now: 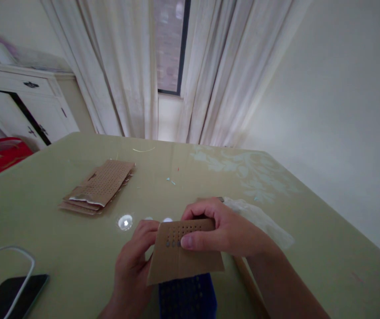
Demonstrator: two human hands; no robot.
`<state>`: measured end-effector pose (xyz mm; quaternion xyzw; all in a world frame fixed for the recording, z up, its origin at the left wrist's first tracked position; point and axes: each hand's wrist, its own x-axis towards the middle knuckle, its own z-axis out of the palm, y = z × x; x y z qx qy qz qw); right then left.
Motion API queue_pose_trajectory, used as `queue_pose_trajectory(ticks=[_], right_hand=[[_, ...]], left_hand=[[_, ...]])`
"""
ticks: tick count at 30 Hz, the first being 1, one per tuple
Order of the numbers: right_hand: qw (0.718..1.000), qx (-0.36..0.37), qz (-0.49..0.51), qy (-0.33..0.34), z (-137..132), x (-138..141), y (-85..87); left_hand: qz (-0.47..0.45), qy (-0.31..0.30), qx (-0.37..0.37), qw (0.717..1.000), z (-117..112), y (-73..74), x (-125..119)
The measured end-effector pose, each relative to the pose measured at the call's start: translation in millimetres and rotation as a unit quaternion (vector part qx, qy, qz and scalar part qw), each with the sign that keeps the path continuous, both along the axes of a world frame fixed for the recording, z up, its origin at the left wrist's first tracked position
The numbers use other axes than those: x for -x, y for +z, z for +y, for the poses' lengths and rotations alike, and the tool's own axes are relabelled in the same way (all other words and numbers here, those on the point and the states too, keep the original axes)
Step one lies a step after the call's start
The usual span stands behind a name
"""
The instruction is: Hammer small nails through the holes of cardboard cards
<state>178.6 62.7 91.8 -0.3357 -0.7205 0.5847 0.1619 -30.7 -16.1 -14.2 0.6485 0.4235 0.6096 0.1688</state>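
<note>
A brown cardboard piece [186,261] with rows of small holes is held up, tilted, in front of me. My left hand [135,257] grips its left edge, fingers curled, partly hidden behind it. My right hand [221,228] pinches the top right: the thumb presses on the front face and the fingers are behind. Beside that thumb, a row of small round grey studs [173,243] sits in the card. Directly below the card is a dark blue object [188,297] with rows of small dots; the card hides its upper part.
A stack of perforated brown cardboard pieces [102,184] lies at the left on the table [163,199]. A crumpled clear plastic bag [259,217] is beyond my right wrist. At lower left are a dark phone [17,294] and a white cable [32,261]. Tiny scraps [170,180] lie mid-table.
</note>
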Motion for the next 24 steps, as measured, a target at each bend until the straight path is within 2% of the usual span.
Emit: queue_pose_trajectory(ticks=[3,10,14,18,24], right_hand=[[1.000,0.008,-0.007,0.001,-0.4,1.1,-1.1],[0.998,-0.034,-0.050,-0.014,-4.3,5.4,-1.9],[0.998,-0.023,-0.059,-0.019,-5.4,6.9,-2.6],[0.997,-0.010,-0.066,-0.024,-7.5,7.1,-0.7],[0.991,-0.083,-0.096,-0.051,-14.2,8.6,5.0]], left_hand=[[0.015,-0.003,-0.017,1.000,0.4,1.8,0.7],[0.045,0.011,-0.057,0.997,0.4,2.4,4.7],[0.053,0.026,-0.075,0.995,0.0,8.4,4.8],[0.061,0.016,-0.083,0.995,-0.5,13.5,4.4],[0.083,0.026,-0.105,0.991,2.5,9.9,9.2]])
